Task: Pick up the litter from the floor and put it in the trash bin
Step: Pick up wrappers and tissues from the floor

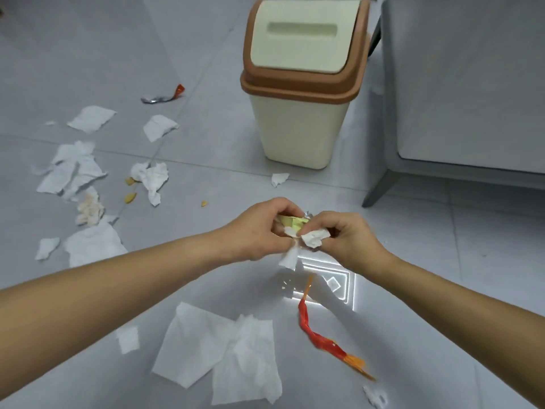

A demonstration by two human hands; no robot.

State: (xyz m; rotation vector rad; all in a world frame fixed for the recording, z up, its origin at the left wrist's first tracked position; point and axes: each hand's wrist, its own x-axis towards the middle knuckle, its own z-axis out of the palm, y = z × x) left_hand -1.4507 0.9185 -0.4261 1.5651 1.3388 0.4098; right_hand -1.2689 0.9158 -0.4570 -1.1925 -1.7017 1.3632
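My left hand [259, 228] grips a bundle of litter: a yellow-green wrapper [290, 222] and white tissue hanging below it [289, 258]. My right hand [345, 237] touches it from the right and pinches a crumpled white tissue scrap [314, 239]. Both hands hover above the grey tiled floor, in front of the cream trash bin [298, 134] with its brown rim and shut swing lid [303, 36]. A red and orange wrapper [321, 335] lies on the floor below my right hand. Two large white tissues [224, 349] lie near my left forearm.
Several torn tissues [73, 169] and yellow crumbs [129, 197] litter the floor at left. A silver and red wrapper [165, 95] lies at the back. A small tissue scrap [278, 178] sits by the bin's base. A grey sofa [460, 84] stands at right.
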